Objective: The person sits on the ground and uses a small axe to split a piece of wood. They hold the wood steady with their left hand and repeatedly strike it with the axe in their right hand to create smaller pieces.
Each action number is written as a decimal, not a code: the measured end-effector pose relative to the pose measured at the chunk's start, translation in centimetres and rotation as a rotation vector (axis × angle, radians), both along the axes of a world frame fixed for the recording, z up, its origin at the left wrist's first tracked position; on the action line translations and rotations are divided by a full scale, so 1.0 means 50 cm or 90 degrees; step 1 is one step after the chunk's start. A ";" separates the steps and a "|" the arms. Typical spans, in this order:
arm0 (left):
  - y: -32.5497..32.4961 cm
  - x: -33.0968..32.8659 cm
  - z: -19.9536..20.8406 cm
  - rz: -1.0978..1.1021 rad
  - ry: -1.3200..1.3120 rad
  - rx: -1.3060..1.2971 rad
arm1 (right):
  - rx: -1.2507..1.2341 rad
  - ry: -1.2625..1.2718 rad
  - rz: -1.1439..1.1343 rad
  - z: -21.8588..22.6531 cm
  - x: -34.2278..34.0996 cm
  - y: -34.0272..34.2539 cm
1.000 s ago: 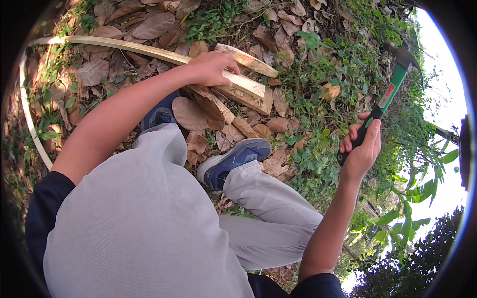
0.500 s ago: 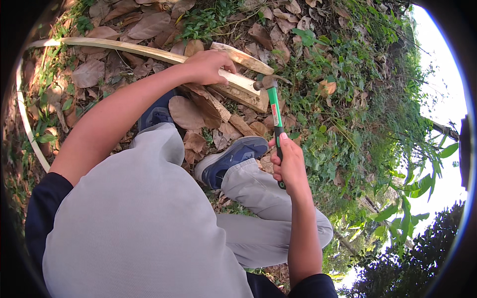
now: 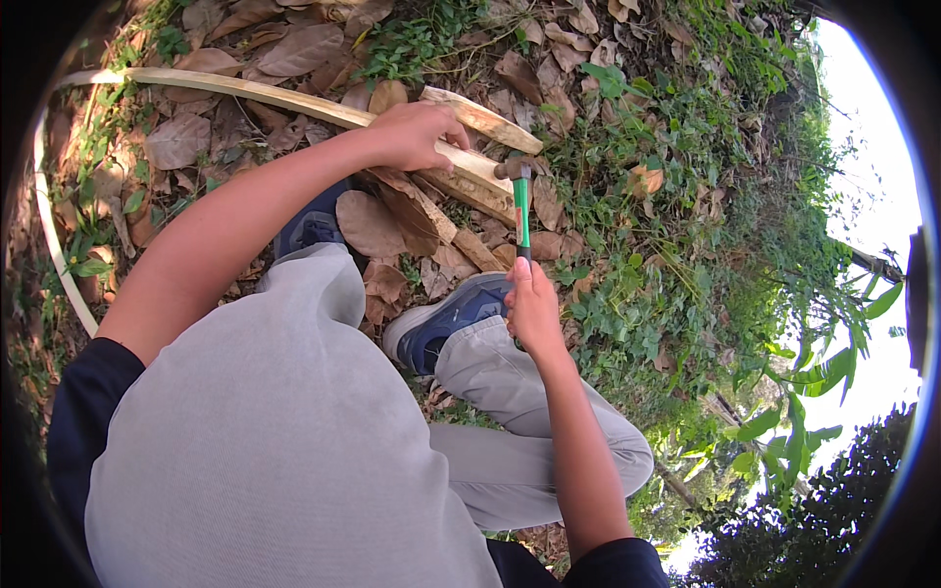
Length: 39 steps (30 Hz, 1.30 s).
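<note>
The left hand (image 3: 417, 135) grips the long wooden strip (image 3: 470, 164), and the right hand (image 3: 534, 311) is clenched around the hammer (image 3: 521, 206), its head at the strip's end.

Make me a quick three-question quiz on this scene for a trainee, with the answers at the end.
1. Name it: what tool is in the right hand?
2. True or false: the left hand is on a wood strip.
3. Pick one: what is the main colour of the shoe nearer the right hand?
A) red
B) blue
C) yellow

Key:
1. A hammer.
2. True.
3. B.
</note>
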<state>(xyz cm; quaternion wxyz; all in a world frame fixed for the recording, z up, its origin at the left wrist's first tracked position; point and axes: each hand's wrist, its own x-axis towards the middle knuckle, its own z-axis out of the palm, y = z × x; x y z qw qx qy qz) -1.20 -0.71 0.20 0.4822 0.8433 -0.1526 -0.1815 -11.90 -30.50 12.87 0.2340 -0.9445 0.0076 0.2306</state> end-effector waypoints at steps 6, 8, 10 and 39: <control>0.011 -0.004 -0.001 0.003 0.021 0.012 | 0.069 0.342 -0.400 0.184 0.085 0.080; 0.009 0.001 0.002 -0.006 0.025 0.007 | 0.079 0.287 -0.360 0.247 0.125 0.091; 0.012 0.000 0.000 -0.007 0.021 0.002 | 0.128 0.170 -0.309 0.297 0.159 0.094; 0.008 -0.002 0.000 0.009 0.026 0.013 | 0.434 -0.222 -0.249 0.215 0.158 0.135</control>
